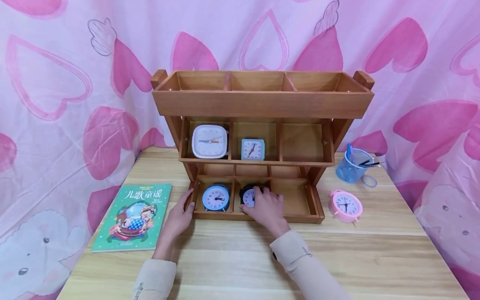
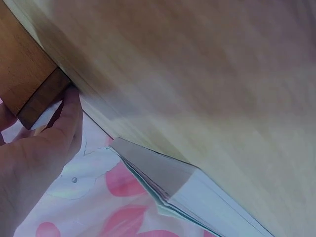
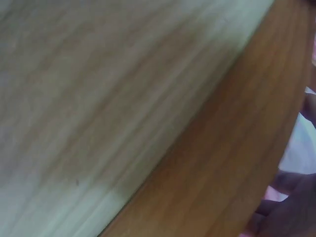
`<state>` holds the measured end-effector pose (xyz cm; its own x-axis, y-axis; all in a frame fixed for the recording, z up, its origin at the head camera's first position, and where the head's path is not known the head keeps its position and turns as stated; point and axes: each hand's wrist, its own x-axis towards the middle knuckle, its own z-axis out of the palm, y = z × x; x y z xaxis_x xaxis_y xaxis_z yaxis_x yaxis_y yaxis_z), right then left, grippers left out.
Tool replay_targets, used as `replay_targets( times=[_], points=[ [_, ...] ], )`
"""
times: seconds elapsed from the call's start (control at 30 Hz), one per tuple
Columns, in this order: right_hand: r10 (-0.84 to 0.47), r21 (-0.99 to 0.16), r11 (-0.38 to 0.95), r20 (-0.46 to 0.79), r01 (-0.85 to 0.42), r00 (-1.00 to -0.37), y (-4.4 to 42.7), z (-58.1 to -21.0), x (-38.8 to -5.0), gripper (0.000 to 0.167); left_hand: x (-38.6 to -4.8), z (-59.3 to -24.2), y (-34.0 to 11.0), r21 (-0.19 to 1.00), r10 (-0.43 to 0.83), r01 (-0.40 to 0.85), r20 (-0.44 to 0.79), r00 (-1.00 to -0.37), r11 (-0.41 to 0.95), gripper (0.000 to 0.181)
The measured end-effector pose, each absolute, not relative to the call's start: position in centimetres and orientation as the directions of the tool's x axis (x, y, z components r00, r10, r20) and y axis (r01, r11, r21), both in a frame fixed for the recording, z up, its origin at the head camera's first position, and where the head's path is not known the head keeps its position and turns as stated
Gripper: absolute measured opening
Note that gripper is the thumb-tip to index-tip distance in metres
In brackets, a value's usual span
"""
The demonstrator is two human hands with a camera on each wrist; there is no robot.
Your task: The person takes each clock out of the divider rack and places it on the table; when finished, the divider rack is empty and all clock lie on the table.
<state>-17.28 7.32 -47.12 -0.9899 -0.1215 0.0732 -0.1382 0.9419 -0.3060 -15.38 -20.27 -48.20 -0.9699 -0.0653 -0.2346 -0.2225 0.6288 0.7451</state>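
Observation:
A brown wooden three-tier shelf (image 1: 258, 104) stands on the table. My left hand (image 1: 180, 218) holds its lower left corner; in the left wrist view the fingers (image 2: 69, 118) lie against the wooden end. In the bottom tier's middle compartment is a black alarm clock (image 1: 248, 196), gripped from above and the right by my right hand (image 1: 267, 208), which hides part of its dial. A blue alarm clock (image 1: 216, 198) stands in the compartment to its left. On the middle tier are a white square clock (image 1: 209, 141) and a smaller mint-green clock (image 1: 253, 149).
Right of the shelf, a pink alarm clock (image 1: 345, 206) stands on the table (image 1: 232, 258). Behind it are a blue mesh pen holder (image 1: 350, 168) and a roll of tape (image 1: 369, 181). A green book (image 1: 133, 218) lies at the left. Pink heart-patterned curtains (image 1: 240, 33) hang behind.

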Motion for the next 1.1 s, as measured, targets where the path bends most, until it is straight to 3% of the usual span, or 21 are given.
replay_targets(
  times=[0.2, 0.57, 0.87, 1.1],
  points=[
    [-0.110, -0.288, 0.950, 0.067, -0.124, -0.992, 7.0, -47.2, -17.6, 0.069, -15.5, -48.2, -20.3, 0.752, -0.073, -0.237, -0.245, -0.967, 0.615, 0.052],
    [-0.035, -0.527, 0.839, 0.201, -0.138, -0.979, 9.8, -44.2, -16.4, 0.062, -15.5, -48.2, -20.4, 0.762, -0.078, -0.240, -0.243, -0.967, 0.601, 0.053],
    [0.065, -0.570, 0.820, 0.185, -0.053, -0.981, 16.6, -41.9, -14.6, 0.064, -15.6, -48.1, -20.4, 0.754, -0.082, -0.250, -0.253, -0.964, 0.608, 0.054],
    [0.222, -0.587, 0.808, 0.226, 0.050, -0.949, 24.6, -41.2, -13.3, 0.060, -15.4, -48.0, -20.2, 0.743, -0.080, -0.254, -0.262, -0.962, 0.619, 0.054]
  ],
)
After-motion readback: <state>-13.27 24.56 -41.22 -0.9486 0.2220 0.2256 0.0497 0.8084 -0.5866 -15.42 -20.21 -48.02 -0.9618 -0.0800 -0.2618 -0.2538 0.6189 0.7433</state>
